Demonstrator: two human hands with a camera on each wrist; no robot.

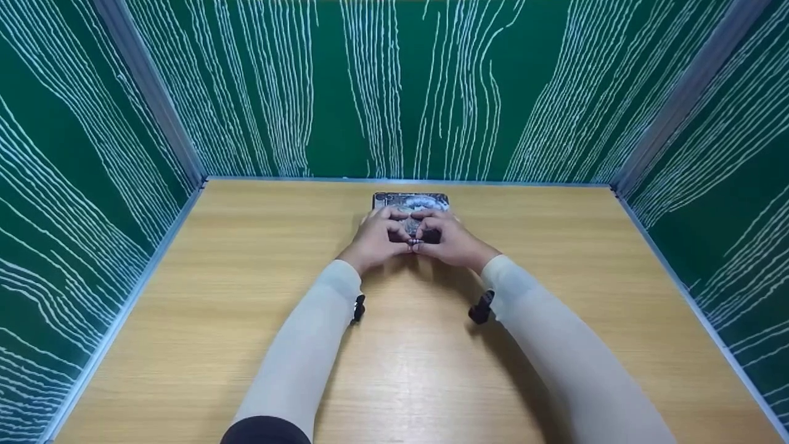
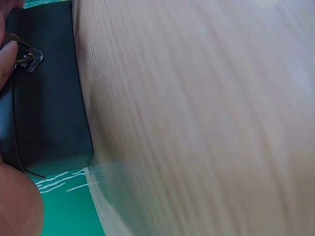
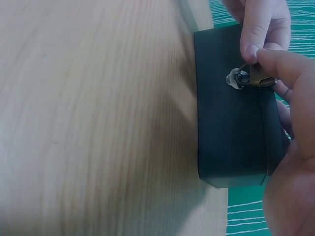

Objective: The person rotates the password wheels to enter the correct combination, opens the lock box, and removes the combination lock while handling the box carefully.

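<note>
A small dark box [image 3: 229, 132] with a patterned lid [image 1: 425, 201] sits on the table. On its near face is a brass-coloured clasp [image 3: 261, 77] hooked to a metal plate [image 3: 233, 78]. My left hand [image 1: 377, 237] and my right hand [image 1: 455, 240] meet at this clasp, thumb tips touching or nearly so. Each hand appears to pinch it between thumb and forefinger, while other fingers rest over the lid. In the left wrist view, the clasp shows partly behind a fingertip at the left edge, and the box [image 2: 51, 108] stands flat on the wood.
The wooden table [image 1: 277, 246] runs up to green walls [image 1: 333, 92] with white wavy lines at the back and sides. Grey metal strips edge the table. Dark devices [image 1: 481, 307] are strapped at both wrists over pale sleeves.
</note>
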